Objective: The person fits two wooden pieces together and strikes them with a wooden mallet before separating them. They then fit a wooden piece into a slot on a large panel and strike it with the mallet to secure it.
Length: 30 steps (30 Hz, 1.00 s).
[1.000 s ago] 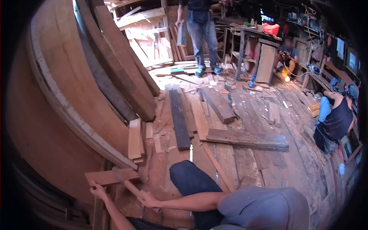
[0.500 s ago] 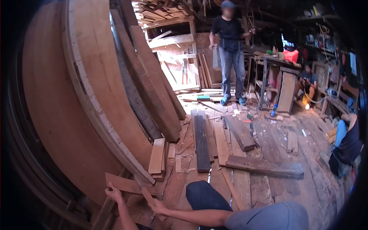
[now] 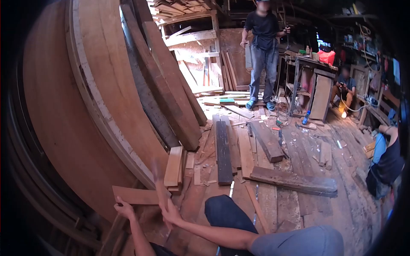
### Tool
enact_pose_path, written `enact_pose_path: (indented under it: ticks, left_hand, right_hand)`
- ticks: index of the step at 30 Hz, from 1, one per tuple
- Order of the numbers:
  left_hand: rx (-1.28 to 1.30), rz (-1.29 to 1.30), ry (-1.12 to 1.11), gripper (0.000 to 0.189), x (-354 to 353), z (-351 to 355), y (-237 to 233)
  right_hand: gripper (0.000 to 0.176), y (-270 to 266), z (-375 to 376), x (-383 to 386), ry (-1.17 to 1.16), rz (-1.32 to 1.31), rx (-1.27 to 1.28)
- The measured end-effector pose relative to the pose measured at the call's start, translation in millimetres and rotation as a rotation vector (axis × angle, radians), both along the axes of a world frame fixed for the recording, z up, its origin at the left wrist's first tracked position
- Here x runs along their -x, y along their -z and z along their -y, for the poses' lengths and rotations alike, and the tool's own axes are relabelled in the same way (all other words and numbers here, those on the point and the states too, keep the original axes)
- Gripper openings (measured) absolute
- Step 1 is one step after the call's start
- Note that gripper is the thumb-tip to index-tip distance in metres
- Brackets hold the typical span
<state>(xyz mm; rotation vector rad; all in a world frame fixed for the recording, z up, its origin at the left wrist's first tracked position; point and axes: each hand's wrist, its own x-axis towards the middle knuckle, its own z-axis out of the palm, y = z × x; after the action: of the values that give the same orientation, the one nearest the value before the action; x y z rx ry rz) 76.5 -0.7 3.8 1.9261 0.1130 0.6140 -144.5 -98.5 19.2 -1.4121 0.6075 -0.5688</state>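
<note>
My left hand [image 3: 124,208] grips the left end of a thin, reddish-brown wooden board [image 3: 141,196], fingers wrapped at its lower corner. The board reaches right, toward my other hand. My right hand [image 3: 171,213] is closed around a slim, upright wooden stick [image 3: 161,193]. Motion smears the stick's upper end, so I cannot tell whether it carries a tool head. In this view the stick overlaps the right end of the board. A short stack of cut boards [image 3: 174,167] stands just beyond my right hand.
Tall planks [image 3: 102,64] lean along the left. A dark beam [image 3: 224,153] and a thick timber [image 3: 294,181] lie on the plank floor ahead. One person [image 3: 262,47] stands at the back; others sit at the right, near a cluttered workbench [image 3: 314,64].
My right hand has risen slightly, and the stick has swung from slanted to more upright. The board in my left hand has shifted a little left and up. The camera view has moved slightly.
</note>
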Motion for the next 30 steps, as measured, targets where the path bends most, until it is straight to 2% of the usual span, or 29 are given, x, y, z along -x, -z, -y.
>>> enact_pose_path:
  ticks: [4, 5, 6, 8, 10, 11, 12, 13, 16, 19, 21, 22, 23, 25, 26, 27, 30]
  left_hand:
    - [0.284, -0.133, 0.096, 0.064, 15.1, 2.9, -17.1]
    - [0.339, -0.132, 0.11, 0.063, 15.0, 5.1, -18.1]
    - [0.394, -0.134, 0.127, 0.063, 17.5, 8.0, -19.1]
    - [0.409, -0.232, 0.157, 0.063, 14.3, 5.5, -18.8]
    - [0.139, -0.077, 0.062, 0.064, -0.2, 8.9, -3.9]
    - [0.005, -0.004, 0.009, 0.064, -6.0, 7.0, 2.9]
    - [-0.015, -0.023, -0.002, 0.064, -4.6, 6.6, 3.8]
    - [0.016, -0.037, 0.006, 0.064, -2.4, 8.7, 5.0]
    - [0.071, -0.058, -0.013, 0.065, 6.3, 0.0, -2.1]
    - [0.144, -0.053, -0.02, 0.068, -7.8, 4.9, 8.7]
    - [0.232, -0.062, 0.021, 0.068, -16.9, 3.9, 16.3]
    - [0.178, -0.052, 0.019, 0.066, -13.8, 2.6, 9.0]
    - [0.125, -0.047, 0.012, 0.064, -2.1, 1.9, -4.8]
    - [0.075, 0.0, 0.021, 0.062, 3.2, 6.0, -15.8]
    - [0.062, 0.04, 0.031, 0.061, 4.2, 4.9, -11.5]
    - [0.045, 0.082, 0.036, 0.061, 4.1, 0.9, -4.6]
    - [0.096, -0.023, 0.031, 0.06, -3.8, -2.5, 2.8]
  right_hand:
    - [0.048, 7.2, 0.7, 0.9, 0.303, 0.272, 0.095]
    - [0.047, 46.4, -7.7, -6.1, 0.265, 0.109, 0.285]
    - [0.045, 112.9, -22.3, -16.8, 0.226, -0.06, 0.473]
    - [0.042, 144.7, -31.2, -23.6, 0.134, -0.203, 0.631]
    - [0.038, 113.6, -43.7, -15.0, 0.016, -0.149, 0.583]
    - [0.039, 71.5, -42.3, -4.5, -0.006, -0.083, 0.408]
    - [0.04, 13.2, -27.4, 9.6, -0.028, -0.024, 0.246]
    - [0.04, -16.6, -20.6, 19.6, -0.051, 0.028, 0.081]
    - [0.04, 3.1, -7.3, 3.6, 0.338, 0.112, 0.401]
    - [0.041, 68.2, -37.0, 10.8, 0.178, -0.236, 0.598]
    - [0.042, 109.5, -48.9, -2.0, 0.123, -0.251, 0.576]
    - [0.043, 116.8, -54.2, -9.1, 0.09, -0.258, 0.565]
    - [0.042, 104.2, -52.0, -10.0, 0.059, -0.199, 0.398]
    - [0.041, 31.9, -20.6, 0.7, -0.006, -0.095, 0.09]
    - [0.044, 24.9, -14.5, -0.8, 0.052, 0.065, 0.089]
    - [0.044, 21.4, -15.5, 4.4, 0.116, 0.08, 0.111]
    - [0.046, 26.1, -33.1, 9.4, 0.303, 0.118, 0.225]
